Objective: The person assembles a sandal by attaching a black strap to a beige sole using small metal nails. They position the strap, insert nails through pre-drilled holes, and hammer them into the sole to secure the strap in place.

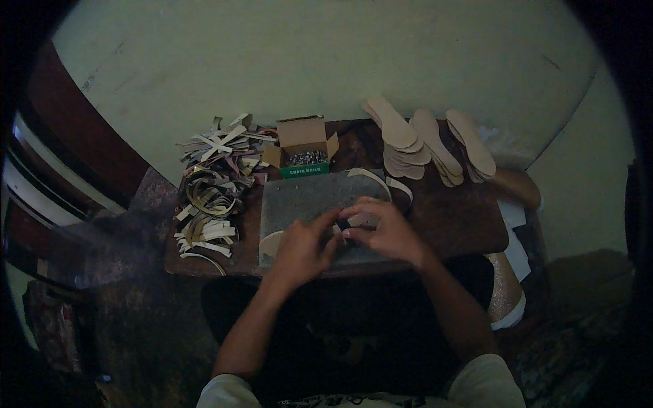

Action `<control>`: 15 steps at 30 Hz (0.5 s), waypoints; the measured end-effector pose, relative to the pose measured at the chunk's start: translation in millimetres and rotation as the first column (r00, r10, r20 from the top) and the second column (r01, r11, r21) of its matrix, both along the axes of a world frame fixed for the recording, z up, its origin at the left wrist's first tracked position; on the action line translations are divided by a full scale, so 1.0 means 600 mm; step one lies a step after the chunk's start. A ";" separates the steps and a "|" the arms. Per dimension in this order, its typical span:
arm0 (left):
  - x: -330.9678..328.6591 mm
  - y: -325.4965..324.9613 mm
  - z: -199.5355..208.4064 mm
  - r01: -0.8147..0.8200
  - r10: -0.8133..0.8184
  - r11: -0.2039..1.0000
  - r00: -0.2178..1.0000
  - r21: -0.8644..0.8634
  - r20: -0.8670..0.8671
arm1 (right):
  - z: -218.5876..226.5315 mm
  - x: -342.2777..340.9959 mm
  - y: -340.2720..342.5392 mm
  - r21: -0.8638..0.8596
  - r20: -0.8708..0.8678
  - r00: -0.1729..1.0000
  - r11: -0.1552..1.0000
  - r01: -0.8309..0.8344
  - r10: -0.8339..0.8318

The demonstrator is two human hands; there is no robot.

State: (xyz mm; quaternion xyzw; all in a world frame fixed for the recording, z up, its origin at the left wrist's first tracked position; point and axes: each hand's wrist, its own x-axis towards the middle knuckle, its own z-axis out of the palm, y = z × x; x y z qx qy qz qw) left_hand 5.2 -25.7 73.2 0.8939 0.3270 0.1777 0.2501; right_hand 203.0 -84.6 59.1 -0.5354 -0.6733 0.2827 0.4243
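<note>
My left hand (305, 249) and my right hand (386, 233) meet over a grey slab (299, 197) at the table's front. Their fingers are bent and pinched close together at a small dark piece, which they mostly hide. Under the hands lies a tan insole-shaped piece (271, 243); its rounded end shows beside my left wrist, and the middle is covered. A pale curved strip (367, 175) arches over the slab's far right corner. Another curved strip (401, 188) lies just right of it. Several small nails seem to lie loose on the slab.
Behind the slab stands an open green cardboard box (304, 170) full of nails. A heap of cut strips (211, 190) covers the left of the brown wooden table (469, 221). Stacks of tan insoles (406, 139) lie at the back right, near the wall.
</note>
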 end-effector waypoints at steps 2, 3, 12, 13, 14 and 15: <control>-0.001 0.002 0.000 -0.046 0.049 0.991 0.999 -0.126 0.020 | 0.002 -0.003 0.003 0.060 -0.052 0.994 0.994 0.095 -0.092; -0.001 0.005 -0.004 -0.061 0.078 0.975 0.995 -0.214 0.070 | 0.004 -0.004 0.004 0.088 -0.079 0.987 0.986 0.144 -0.137; -0.007 0.029 -0.056 -0.130 0.357 0.859 0.845 -0.496 0.397 | 0.017 0.002 0.005 0.394 -0.009 0.985 0.905 0.161 -0.172; -0.006 0.030 -0.053 -0.151 0.372 0.854 0.847 -0.498 0.380 | 0.019 -0.001 0.003 0.397 0.004 0.985 0.904 0.159 -0.175; -0.006 0.029 -0.049 -0.163 0.386 0.844 0.845 -0.510 0.369 | 0.025 -0.008 -0.002 0.400 0.016 0.984 0.903 0.158 -0.179; -0.005 0.027 -0.043 -0.174 0.400 0.835 0.843 -0.522 0.358 | 0.028 -0.013 -0.006 0.403 0.028 0.983 0.902 0.156 -0.182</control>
